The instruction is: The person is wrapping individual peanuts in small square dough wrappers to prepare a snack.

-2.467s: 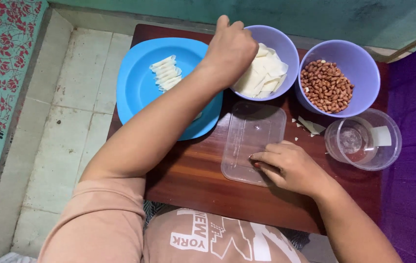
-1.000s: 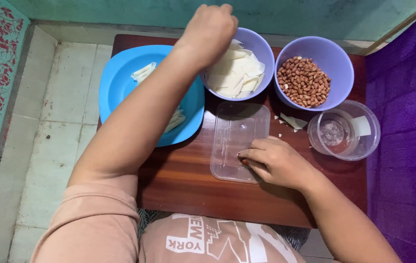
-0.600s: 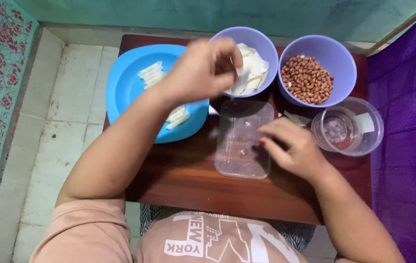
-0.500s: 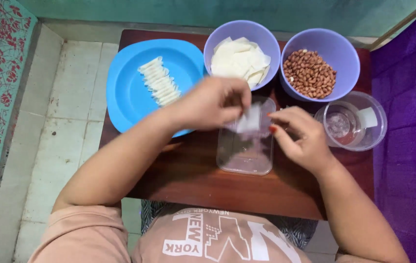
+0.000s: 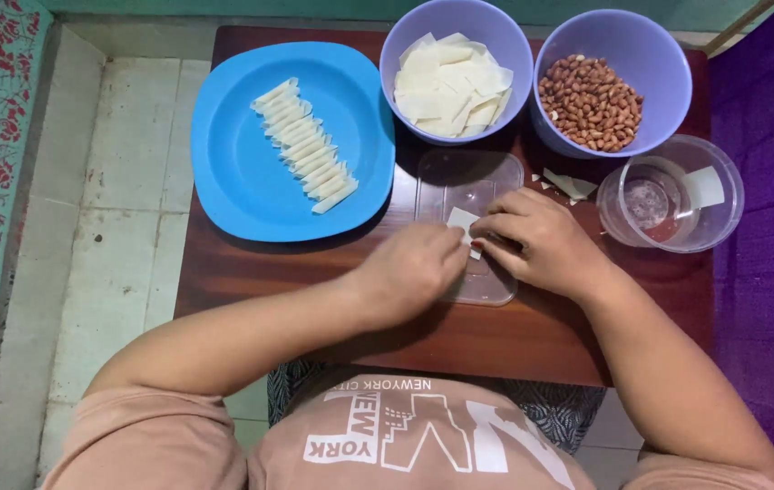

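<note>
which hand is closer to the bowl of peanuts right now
Right. The right hand lies just below the bowl of peanuts, over the clear lid; the left hand sits farther off, lower and to the left.

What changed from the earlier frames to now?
The left hand left the purple bowl of white wrappers, taking one small white wrapper down onto the clear plastic lid; the right hand joined its grip there. Blue plate, peanut bowl and clear cup stayed put.
</note>
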